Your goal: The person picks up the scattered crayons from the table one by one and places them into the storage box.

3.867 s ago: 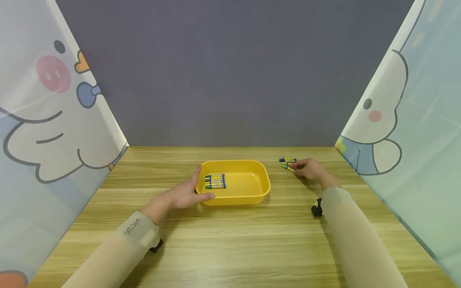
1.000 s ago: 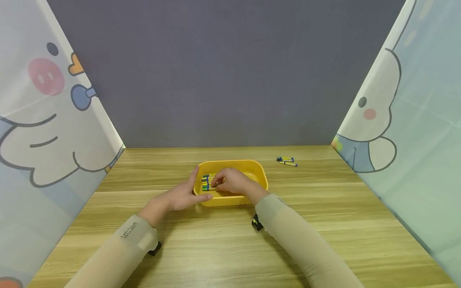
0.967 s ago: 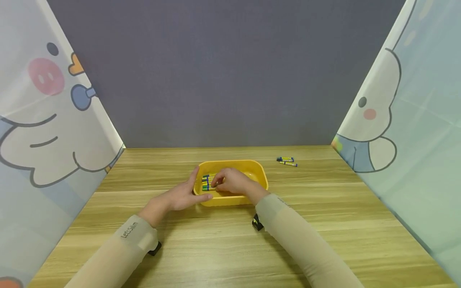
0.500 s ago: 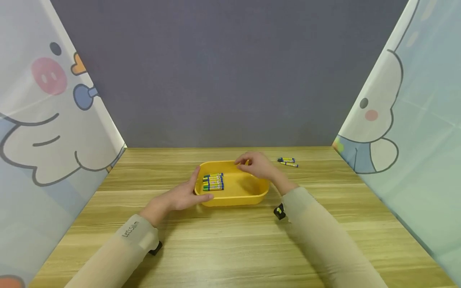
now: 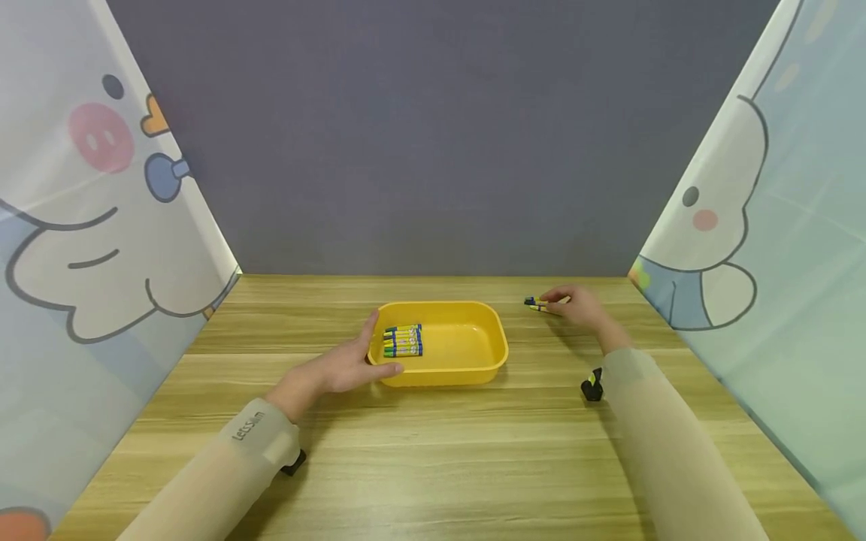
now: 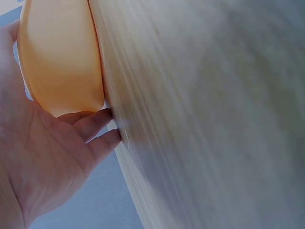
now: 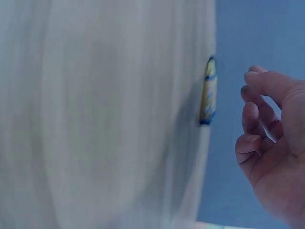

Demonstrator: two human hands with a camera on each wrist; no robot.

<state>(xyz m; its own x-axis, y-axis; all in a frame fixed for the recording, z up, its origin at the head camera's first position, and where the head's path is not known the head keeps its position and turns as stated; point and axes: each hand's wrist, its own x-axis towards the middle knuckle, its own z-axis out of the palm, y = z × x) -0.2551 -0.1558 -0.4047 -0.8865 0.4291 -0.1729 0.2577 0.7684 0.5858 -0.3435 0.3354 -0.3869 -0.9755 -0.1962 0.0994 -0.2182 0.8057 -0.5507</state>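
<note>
**Loose crayons at the far edge, a roll risk**

Found the loose crayons (image 5: 541, 303) lying on the bench (image 5: 433, 451), well right of the tray (image 5: 497, 353) and toward the back wall. Saw at least two, side by side; could not count them surely at that size. Reached them with the right hand (image 5: 575, 306), fingertips just beside them. From the right wrist, showed one crayon (image 7: 208, 90) apart from the loosely curled fingers (image 7: 259, 112), with a gap between. Held nothing there; gripped no crayon yet.

Judged the main risk a nudge: round crayons, smooth wood, so a brush from a fingertip could have sent one rolling back toward the wall. Judged a second risk in a pinch taken near one end, which could have let the crayon pivot and drop. Judged a third in closing on two lying together, which could have left one behind or flicked it off.

Kept the tray steady with the left hand (image 5: 345, 364), flat against its near left corner, thumb up along the rim, fingers relaxed on the wall. Confirmed from the left wrist, fingers (image 6: 97, 124) resting against the tray's underside. Judged a slip of the tray unlikely.

Held in the tray a row of crayons (image 5: 403, 340), stacked neatly along the left side. Left the rest of its floor bare.
</note>
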